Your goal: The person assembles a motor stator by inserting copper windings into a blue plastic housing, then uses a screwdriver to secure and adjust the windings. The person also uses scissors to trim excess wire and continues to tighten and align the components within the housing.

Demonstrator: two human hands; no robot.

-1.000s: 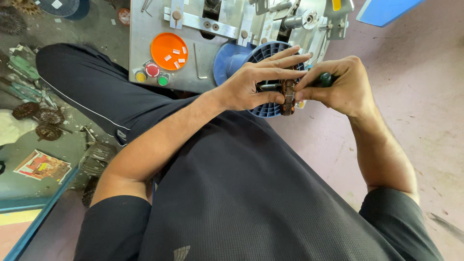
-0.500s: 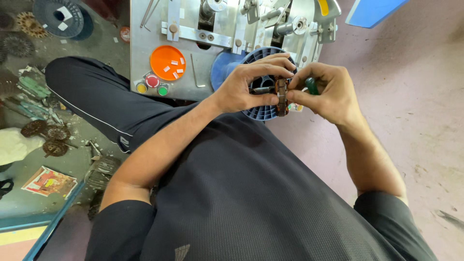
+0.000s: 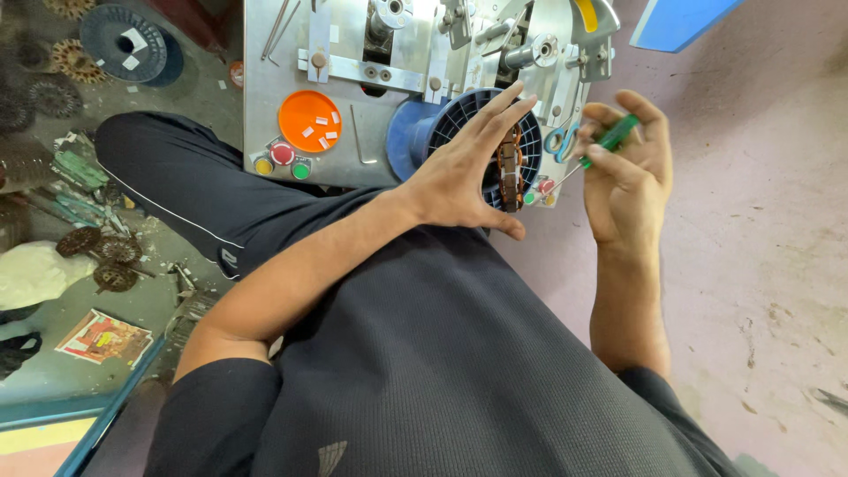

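My left hand (image 3: 459, 172) is spread wide in front of a blue spool (image 3: 442, 124) on a grey metal machine (image 3: 353, 53). A small copper-wound part (image 3: 510, 172) stands between its thumb and fingertips. To the right of the part and apart from it, my right hand (image 3: 623, 177) pinches a green-handled screwdriver (image 3: 611, 137). The thin shaft points down-left toward the part. I sit with my dark-clothed legs under both arms.
The machine face carries an orange disc (image 3: 309, 121), small red, yellow and green buttons (image 3: 281, 159) and blue-handled scissors (image 3: 556, 141). Several wound parts (image 3: 97, 252), a dark spool (image 3: 124, 40), a white bag (image 3: 31, 274) and a printed leaflet (image 3: 102, 336) lie at left. Pink floor (image 3: 760, 221) stretches right.
My right hand has pulled away to the right with the screwdriver. My left hand's fingers have spread out from a closed grip, and the wound part now stays with the left hand alone.
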